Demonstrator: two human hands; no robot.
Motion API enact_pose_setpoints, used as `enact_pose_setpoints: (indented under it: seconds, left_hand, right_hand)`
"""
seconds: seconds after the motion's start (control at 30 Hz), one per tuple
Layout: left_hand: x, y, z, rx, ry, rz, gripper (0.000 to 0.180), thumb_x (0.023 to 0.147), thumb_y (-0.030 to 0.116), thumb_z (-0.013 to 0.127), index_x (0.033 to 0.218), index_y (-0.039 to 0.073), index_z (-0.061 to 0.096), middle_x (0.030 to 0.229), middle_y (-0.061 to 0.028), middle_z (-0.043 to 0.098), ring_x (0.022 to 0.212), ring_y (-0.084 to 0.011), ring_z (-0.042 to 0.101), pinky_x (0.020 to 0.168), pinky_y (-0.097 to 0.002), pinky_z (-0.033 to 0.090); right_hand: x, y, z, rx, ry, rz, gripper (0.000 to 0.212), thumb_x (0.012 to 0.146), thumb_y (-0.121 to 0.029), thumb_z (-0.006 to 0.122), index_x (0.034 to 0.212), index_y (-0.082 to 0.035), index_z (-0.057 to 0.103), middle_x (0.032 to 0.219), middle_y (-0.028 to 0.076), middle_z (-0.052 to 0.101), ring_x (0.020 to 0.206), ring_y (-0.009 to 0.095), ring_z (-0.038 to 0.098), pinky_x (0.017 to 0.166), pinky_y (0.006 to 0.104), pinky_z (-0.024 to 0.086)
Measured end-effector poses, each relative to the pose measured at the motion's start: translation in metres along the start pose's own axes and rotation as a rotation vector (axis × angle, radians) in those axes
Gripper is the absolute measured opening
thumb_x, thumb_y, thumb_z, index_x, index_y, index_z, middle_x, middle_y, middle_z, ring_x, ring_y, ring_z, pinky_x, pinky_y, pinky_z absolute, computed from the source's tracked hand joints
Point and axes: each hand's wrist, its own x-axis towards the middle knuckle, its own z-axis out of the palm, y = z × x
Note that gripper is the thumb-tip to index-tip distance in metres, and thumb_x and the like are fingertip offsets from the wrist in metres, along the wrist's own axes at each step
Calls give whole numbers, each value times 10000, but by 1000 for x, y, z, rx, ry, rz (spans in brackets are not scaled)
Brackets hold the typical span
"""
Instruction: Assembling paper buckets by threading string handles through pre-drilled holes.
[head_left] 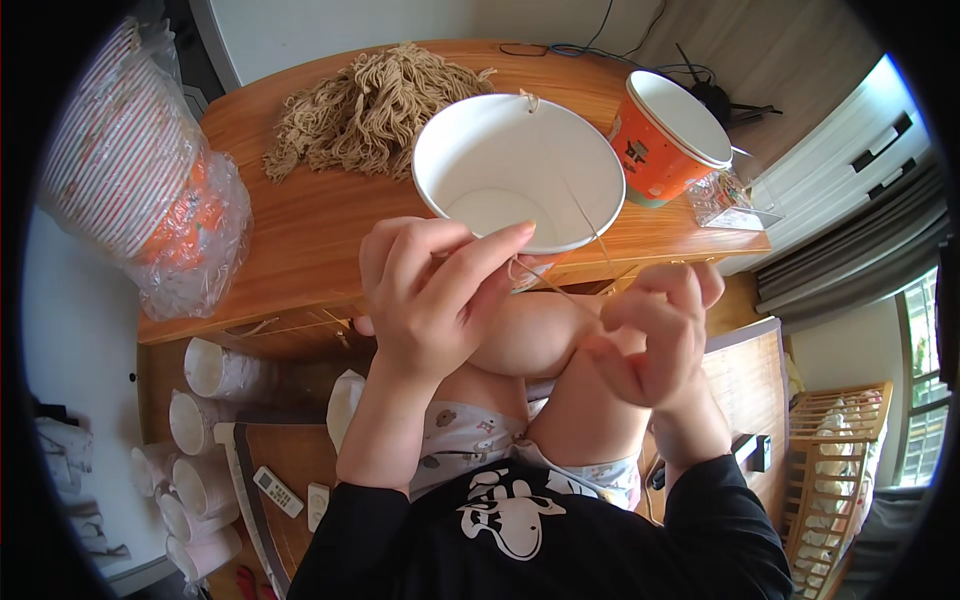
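Note:
A large white-lined paper bucket (465, 140) stands tilted toward me at the near edge of the wooden table. On its far rim is a small tied loop of tan string (530, 100). A thin tan string (552, 287) runs between my hands in front of the near rim. My left hand (425, 295) is closed by that rim, the string pinched at its fingertips, with the index finger pointing along the bucket. Off to the right of the bucket, the curled fingers of my right hand (658, 330) grip the string's other end.
Tan cords (370, 110) lie heaped on the table (290, 225). An orange bucket (655, 150) and a clear box (735, 200) stand at the right. Plastic-wrapped stacked buckets (140, 180) are at the left. More white buckets (200, 485) sit below, near a remote control (278, 491).

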Motion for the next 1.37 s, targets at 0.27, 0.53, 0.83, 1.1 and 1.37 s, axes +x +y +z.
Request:
enact_pose_setpoints:
  seconds: [0.27,0.53,0.83,1.1,1.37]
  left_hand:
    - [14,3,-13,-49,-201,-23,377,761,499,793,958,182,742,926,-11,521,750,-189,525,663,-339,453]
    - [27,17,-19,-200,-384,-250,189,815,146,787,902,83,631,820,-75,668,671,-216,674,607,-350,520]
    - [105,1,-115,-28,-290,-21,145,857,-70,698,937,33,634,917,-51,638,749,-128,629,640,-251,507]
    - [332,-31,-267,273,269,67,136,966,146,655,1002,17,671,913,-3,654,835,-95,573,786,-258,486]
    - [395,-119,-316,575,73,14,180,958,219,662,1009,47,685,857,-12,677,742,-97,569,732,-255,487]
  right_hand:
    - [-1,73,35,-199,-35,501,406,870,-66,645,1264,-97,554,978,44,718,1146,261,564,1027,467,315]
    - [-48,82,102,1073,211,970,437,960,37,516,1380,-38,419,1163,132,667,972,193,670,801,294,571]
    - [-64,58,98,825,348,859,219,980,12,540,1195,-24,565,999,69,676,964,132,644,804,240,477]
    - [-63,53,99,735,172,800,51,927,5,603,977,7,614,885,111,665,844,219,628,725,318,486]
    - [-57,43,83,425,69,652,30,873,-34,656,901,-24,655,821,137,633,838,318,543,809,411,421]
